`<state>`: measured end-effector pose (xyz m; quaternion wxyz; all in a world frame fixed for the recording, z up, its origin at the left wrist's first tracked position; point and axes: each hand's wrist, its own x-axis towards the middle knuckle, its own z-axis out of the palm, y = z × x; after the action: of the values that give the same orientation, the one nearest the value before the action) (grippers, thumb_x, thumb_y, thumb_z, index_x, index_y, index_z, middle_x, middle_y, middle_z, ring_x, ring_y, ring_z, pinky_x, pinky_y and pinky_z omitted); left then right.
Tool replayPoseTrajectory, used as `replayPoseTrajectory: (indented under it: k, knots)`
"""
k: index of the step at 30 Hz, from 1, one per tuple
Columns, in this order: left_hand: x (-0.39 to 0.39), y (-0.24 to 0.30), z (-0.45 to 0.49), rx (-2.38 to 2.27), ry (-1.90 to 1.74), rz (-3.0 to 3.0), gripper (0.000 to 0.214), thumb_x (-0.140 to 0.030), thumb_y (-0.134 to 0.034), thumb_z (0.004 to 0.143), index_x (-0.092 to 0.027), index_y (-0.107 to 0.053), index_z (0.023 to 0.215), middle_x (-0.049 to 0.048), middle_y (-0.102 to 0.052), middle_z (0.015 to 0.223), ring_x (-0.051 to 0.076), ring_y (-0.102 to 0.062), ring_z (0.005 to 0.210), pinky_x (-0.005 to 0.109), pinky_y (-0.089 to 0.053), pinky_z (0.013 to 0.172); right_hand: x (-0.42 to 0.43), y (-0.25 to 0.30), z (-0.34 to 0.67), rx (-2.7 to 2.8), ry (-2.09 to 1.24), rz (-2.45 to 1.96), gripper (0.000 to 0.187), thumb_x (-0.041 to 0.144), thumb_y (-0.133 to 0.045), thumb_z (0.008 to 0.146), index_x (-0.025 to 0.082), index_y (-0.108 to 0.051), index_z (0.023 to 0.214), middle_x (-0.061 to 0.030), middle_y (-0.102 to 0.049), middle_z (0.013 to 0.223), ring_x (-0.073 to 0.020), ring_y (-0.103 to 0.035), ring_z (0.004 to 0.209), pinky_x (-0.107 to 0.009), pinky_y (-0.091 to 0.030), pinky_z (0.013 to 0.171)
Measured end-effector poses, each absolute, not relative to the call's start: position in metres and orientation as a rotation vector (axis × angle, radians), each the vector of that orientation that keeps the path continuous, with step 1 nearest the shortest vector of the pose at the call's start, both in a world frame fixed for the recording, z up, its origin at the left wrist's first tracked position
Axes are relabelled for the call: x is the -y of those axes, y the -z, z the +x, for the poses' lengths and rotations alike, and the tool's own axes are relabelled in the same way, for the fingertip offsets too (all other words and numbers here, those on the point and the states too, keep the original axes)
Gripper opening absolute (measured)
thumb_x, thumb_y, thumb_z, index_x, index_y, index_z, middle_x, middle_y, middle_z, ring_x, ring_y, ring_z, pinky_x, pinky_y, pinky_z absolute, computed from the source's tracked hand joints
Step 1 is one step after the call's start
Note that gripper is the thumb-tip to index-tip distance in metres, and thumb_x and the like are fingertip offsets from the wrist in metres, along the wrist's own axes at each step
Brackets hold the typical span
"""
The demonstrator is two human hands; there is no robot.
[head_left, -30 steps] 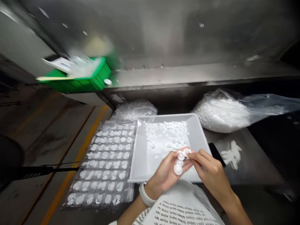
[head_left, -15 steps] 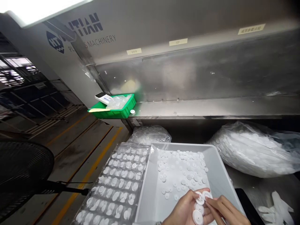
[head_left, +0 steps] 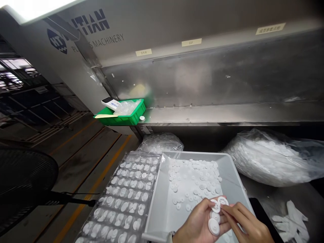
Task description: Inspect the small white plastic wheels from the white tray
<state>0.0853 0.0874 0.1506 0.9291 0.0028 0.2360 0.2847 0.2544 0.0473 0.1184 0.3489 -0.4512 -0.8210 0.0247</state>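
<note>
Over the near right part of a grey bin (head_left: 159, 202), my left hand (head_left: 198, 219) is turned palm up with several white plastic gear wheels (head_left: 214, 226) lying on its palm and fingers. Its thumb presses on one of the upper wheels. My right hand (head_left: 246, 221) comes in from the right, its fingertips pinched at the edge of the topmost gear wheel (head_left: 223, 201). Inside the bin, many small white wheels (head_left: 206, 184) are scattered on the bottom.
Left of the bin lies a clear blister tray (head_left: 124, 192) filled with white parts. Plastic bags of white parts (head_left: 268, 162) and a white glove (head_left: 291, 221) lie to the right. A green basket (head_left: 121, 119) sits on the metal ledge (head_left: 215, 114). A black fan (head_left: 27, 192) stands left.
The view has shifted slightly, so the scene sits a little higher. Both hands keep nearly the same pose around the gear wheels.
</note>
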Motion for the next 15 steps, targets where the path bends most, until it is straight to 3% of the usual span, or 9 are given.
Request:
replayPoseTrajectory:
  k: [5,9,15]
  knots:
    - [-0.086,-0.161,0.091,-0.492,-0.604,0.013,0.023,-0.035,-0.058,0.089,-0.013,-0.062,0.092,0.0040,-0.065,0.094,0.014,-0.062,0.084,0.033,-0.052,0.077,-0.044,-0.129,0.252,2.034,-0.116,-1.192,0.020,0.018,-0.048,0.099,0.015,-0.064,0.111,-0.0063,-0.064,0.087,-0.0130,-0.068,0.082,-0.016,-0.054,0.080]
    - [-0.090,-0.170,0.091,-0.515,-0.609,-0.015,0.025,-0.033,-0.058,0.089,-0.012,-0.062,0.103,0.0071,-0.065,0.107,0.015,-0.063,0.089,0.033,-0.053,0.078,-0.036,-0.151,0.238,1.896,-0.225,-1.240,0.015,0.014,-0.051,0.098,0.015,-0.060,0.109,-0.0057,-0.060,0.087,-0.0129,-0.064,0.080,-0.020,-0.053,0.074]
    - [-0.100,-0.193,0.088,-0.578,-0.718,-0.012,0.040,-0.015,-0.054,0.085,-0.012,-0.054,0.125,0.0137,-0.055,0.137,0.023,-0.056,0.122,0.038,-0.046,0.101,-0.031,-0.177,0.217,1.773,-0.404,-1.377,0.018,0.017,-0.058,0.095,0.019,-0.059,0.112,-0.0002,-0.050,0.079,-0.0115,-0.052,0.066,-0.023,-0.045,0.059]
